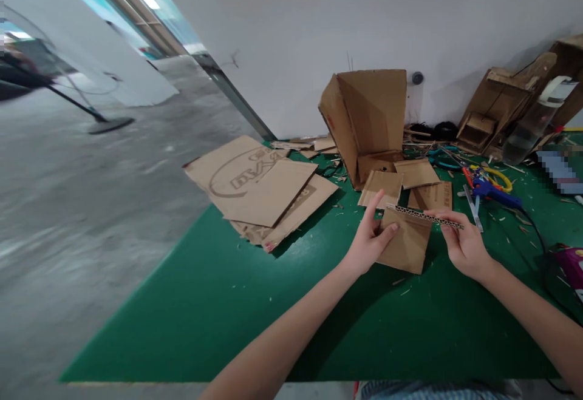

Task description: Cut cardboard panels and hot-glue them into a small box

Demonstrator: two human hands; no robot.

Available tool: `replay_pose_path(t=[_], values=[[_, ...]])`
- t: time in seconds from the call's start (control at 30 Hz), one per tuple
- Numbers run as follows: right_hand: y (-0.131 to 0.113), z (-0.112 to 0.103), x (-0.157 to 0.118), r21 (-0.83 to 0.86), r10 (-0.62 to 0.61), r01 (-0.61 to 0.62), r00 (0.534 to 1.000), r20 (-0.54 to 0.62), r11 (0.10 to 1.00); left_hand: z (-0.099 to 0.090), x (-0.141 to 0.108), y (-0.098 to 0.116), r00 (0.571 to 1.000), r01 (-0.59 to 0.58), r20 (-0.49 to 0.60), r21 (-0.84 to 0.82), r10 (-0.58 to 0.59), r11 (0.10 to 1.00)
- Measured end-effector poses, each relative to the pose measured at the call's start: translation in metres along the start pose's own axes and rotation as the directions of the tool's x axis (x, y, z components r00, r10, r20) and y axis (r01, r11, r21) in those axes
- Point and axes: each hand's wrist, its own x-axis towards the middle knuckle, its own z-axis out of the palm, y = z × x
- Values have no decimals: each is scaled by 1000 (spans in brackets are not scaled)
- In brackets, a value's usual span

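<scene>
My left hand (370, 241) grips the left edge of a small brown cardboard piece (407, 248), its thumb across the face and its index finger pointing up. My right hand (467, 247) pinches the right end of a second cardboard piece (416, 212), seen edge-on with its corrugated flutes showing. This edge crosses the top of the first piece; whether the two are joined I cannot tell. Just beyond my hands lie small cardboard squares (381, 188). Behind them stands an open cardboard box form (376, 108) with a back, a left side and a base.
Large cardboard sheets (255, 184) lie stacked on the left of the green table (218, 321). To the right are a blue glue gun (494, 195) with a cable, pliers (444, 158), a water bottle (537, 122) and a phone (559, 171). A white partition (291, 36) borders the back.
</scene>
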Motion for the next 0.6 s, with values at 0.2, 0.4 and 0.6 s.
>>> replay_pose_path(t=[0.2, 0.4, 0.6], values=[[-1, -1, -1, -9, -150, 151, 988, 44, 989, 0, -3, 9, 992, -123, -17, 112, 126, 986], [-4, -7, 1, -69, -299, 313, 941, 158, 947, 0, -5, 25, 978, -189, -45, 230, 205, 955], [-3, -24, 12, -159, -407, 465, 865, 294, 871, -12, -5, 20, 923, -378, 87, 377, 374, 846]])
